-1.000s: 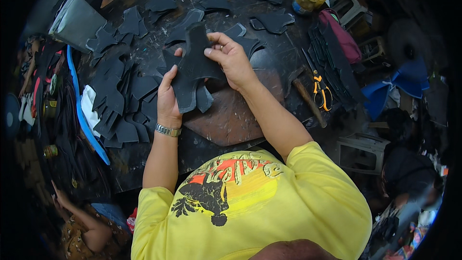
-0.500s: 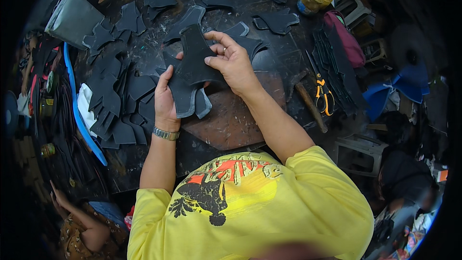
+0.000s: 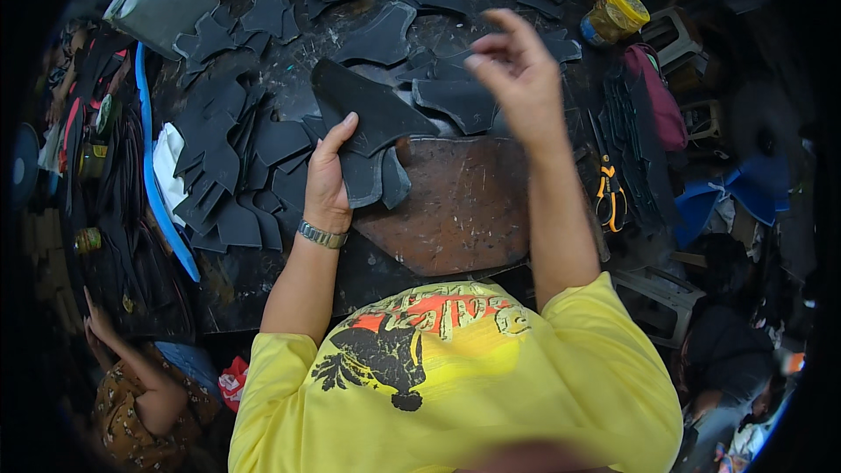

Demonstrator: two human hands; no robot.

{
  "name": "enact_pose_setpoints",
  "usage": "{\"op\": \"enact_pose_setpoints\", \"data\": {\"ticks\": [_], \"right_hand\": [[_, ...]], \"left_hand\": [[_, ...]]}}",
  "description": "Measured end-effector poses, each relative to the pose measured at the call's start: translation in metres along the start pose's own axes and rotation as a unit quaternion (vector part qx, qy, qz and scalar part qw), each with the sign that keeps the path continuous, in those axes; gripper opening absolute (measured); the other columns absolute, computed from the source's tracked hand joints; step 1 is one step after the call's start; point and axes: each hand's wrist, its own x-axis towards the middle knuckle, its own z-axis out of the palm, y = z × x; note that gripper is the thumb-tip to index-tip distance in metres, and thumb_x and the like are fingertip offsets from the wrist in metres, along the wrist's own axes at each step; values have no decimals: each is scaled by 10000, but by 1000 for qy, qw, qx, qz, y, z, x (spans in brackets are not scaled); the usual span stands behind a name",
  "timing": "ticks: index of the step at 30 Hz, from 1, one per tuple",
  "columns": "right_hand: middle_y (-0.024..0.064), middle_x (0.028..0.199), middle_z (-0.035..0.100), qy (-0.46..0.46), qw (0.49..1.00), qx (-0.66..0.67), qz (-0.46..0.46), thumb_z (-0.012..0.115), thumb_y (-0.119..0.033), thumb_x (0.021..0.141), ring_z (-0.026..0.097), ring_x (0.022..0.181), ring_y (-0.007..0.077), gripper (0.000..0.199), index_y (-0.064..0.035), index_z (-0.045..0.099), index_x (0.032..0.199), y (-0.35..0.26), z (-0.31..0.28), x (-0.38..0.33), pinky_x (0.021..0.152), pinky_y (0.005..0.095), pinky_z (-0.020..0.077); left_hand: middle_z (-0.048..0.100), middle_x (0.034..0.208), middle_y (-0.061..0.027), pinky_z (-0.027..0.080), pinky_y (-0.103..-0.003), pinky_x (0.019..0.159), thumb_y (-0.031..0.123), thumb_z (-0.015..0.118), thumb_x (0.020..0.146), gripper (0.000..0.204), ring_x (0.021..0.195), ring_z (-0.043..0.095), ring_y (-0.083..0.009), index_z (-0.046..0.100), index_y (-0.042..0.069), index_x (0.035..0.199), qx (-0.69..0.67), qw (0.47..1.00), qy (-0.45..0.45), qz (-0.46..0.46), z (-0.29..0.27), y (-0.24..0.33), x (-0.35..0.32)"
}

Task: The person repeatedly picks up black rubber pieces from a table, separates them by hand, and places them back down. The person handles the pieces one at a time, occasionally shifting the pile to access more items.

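My left hand (image 3: pixel 329 180) grips a few black cut-out sheet pieces (image 3: pixel 372 118) with curved edges. Its thumb lies on top, while the fingers are hidden underneath. The pieces fan apart, one slanting up to the left and lower ones with pale edges. Off to the right, my right hand (image 3: pixel 526 74) is raised with thumb and index finger apart, slightly blurred, and nothing shows in it. Below it, another black piece (image 3: pixel 455 103) lies on the table beyond a worn brown board (image 3: pixel 455 210).
Overlapping black pieces (image 3: pixel 210 158) cover the table's left side; more lie along the far side. Orange-handled scissors (image 3: pixel 607 188), dark stacked strips (image 3: pixel 629 144) and a yellow-lidded jar (image 3: pixel 616 13) are at the right. A blue strip (image 3: pixel 153 171) edges the left. Another person's arm (image 3: pixel 144 368) shows lower left.
My right hand has let go of the black pieces and moved up to the right. In my left hand the pieces have tilted and spread. The whole view has shifted slightly.
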Motion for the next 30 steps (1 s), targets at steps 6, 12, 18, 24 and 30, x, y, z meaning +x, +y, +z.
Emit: {"op": "enact_pose_setpoints", "data": {"ticks": [6,12,18,24,30], "right_hand": [[116,1219,626,-83,930,-357,23,703,8,744,578,1148,240,702,-147,479,1391,60,-96,71,991,335,432],[152,1314,582,-165,894,-402,113,758,-55,739,527,1251,265,748,-163,456,1414,100,-134,77,1058,341,388],[133,1024,631,-107,869,-484,-7,756,-70,733,611,1014,290,672,-168,518,1354,107,-133,66,893,383,473],[-18,830,578,-61,976,-179,104,662,94,722,553,794,60,689,-155,535,1351,91,-151,77,727,205,454],[22,857,640,76,993,19,88,625,109,773,593,790,89,597,-86,543,1331,59,-175,69,740,201,462]], "left_hand": [[690,1019,-192,617,-385,774,75,613,914,224,872,709,-297,612,-71,1085,-20,1000,5,-19,0,-3,2],[688,1016,-205,619,-388,763,86,618,913,247,858,710,-306,605,-87,1089,59,998,-10,-8,2,-3,-3],[690,1009,-203,617,-389,757,87,622,911,250,856,709,-300,606,-89,1089,54,999,-6,-7,3,-5,-2],[688,1015,-221,603,-447,809,93,612,918,231,879,702,-354,611,-90,1059,57,998,27,-10,-3,-4,2],[687,1019,-219,602,-440,816,103,608,923,239,889,701,-348,611,-89,1065,45,999,-5,-12,-5,-5,2]]}}
